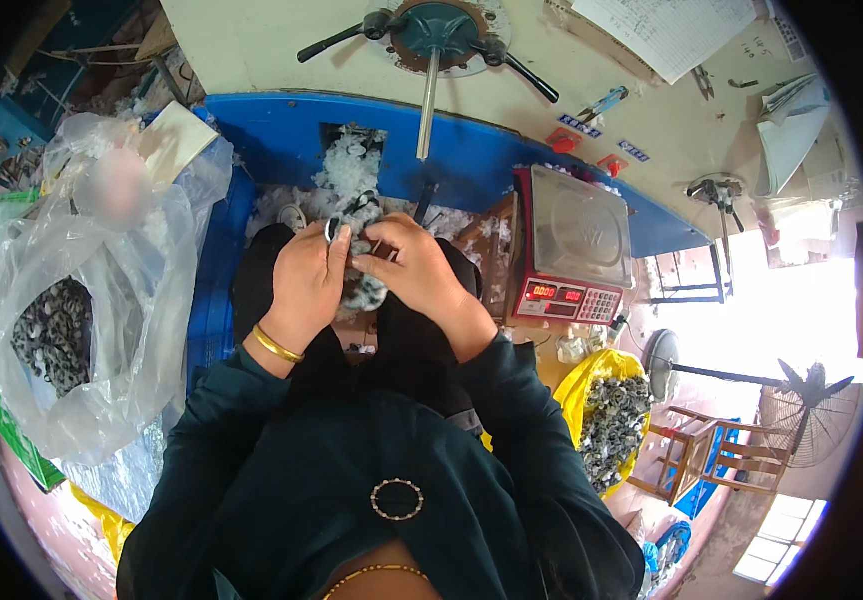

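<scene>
My left hand (303, 278), with a gold bangle at the wrist, is closed at the middle over my lap. Its thumb and fingers grip a clump of small black-and-white pieces (359, 212). Close beside it, my right hand (413, 268) pinches at the same clump with bent fingers. What exactly lies between the fingertips is partly hidden. Just beyond the hands, white fluffy scraps (349, 165) spill from an opening in the blue machine panel (271, 125). More whitish pieces show below the fingers.
Right of my hands stands a red digital scale (579, 240). Beyond it, a yellow bag (573, 385) holds many grey-black pieces. A clear plastic bag (141, 320) with similar pieces is at left. A three-armed handle (441, 40) rises from the machine top; a fan (806, 410) stands far right.
</scene>
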A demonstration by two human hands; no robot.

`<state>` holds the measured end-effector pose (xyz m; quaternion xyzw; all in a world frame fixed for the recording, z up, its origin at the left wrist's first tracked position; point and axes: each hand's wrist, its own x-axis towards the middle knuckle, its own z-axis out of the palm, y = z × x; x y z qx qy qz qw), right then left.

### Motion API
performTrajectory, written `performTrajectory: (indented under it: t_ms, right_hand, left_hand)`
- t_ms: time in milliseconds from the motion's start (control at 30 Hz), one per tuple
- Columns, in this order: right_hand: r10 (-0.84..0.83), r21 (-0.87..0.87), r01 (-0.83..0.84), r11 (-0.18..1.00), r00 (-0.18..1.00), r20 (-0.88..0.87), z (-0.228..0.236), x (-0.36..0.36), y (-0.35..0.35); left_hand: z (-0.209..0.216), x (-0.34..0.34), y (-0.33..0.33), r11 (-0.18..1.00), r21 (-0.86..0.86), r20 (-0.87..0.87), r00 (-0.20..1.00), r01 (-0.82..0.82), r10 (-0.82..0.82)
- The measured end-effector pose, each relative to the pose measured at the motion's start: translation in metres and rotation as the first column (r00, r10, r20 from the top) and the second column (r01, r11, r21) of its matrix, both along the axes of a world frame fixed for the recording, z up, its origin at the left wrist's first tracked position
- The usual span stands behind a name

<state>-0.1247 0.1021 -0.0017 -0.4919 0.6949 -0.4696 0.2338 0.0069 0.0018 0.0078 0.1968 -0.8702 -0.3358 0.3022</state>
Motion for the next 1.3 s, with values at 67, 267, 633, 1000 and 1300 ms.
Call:
performTrajectory:
  t_ms: [67,267,633,1000,1300]
  right_hand:
    - [0.045,0.063,-0.048,0.997,0.998,0.048,0.001,-0.007,0.000]
    - [0.034,0.054,-0.059,0.997,0.920,0.390,0.008,-0.004,0.003]
    - [0.228,0.164,-0.246,0.955,0.966,0.123,0.012,-0.033,0.025]
    - [-0.326,-0.389,0.126,0.912,0.798,-0.507,0.028,-0.123,-0.069]
    - [-0.315,-0.415,0.078,0.907,0.778,-0.543,0.032,-0.155,-0.103]
  left_hand:
    - [0.001,0.002,0.000,0.997,0.070,0.018,1.000,0.015,-0.016]
    - [0.000,-0.001,-0.003,0.983,0.183,0.014,1.000,0.024,-0.027]
    - [-0.004,-0.013,-0.001,0.927,0.372,0.082,0.994,0.034,-0.070]
    - [0.017,-0.074,-0.026,0.810,0.565,-0.163,0.984,0.157,-0.077]
    - [0.023,-0.095,-0.043,0.489,0.848,-0.128,0.974,0.206,-0.189]
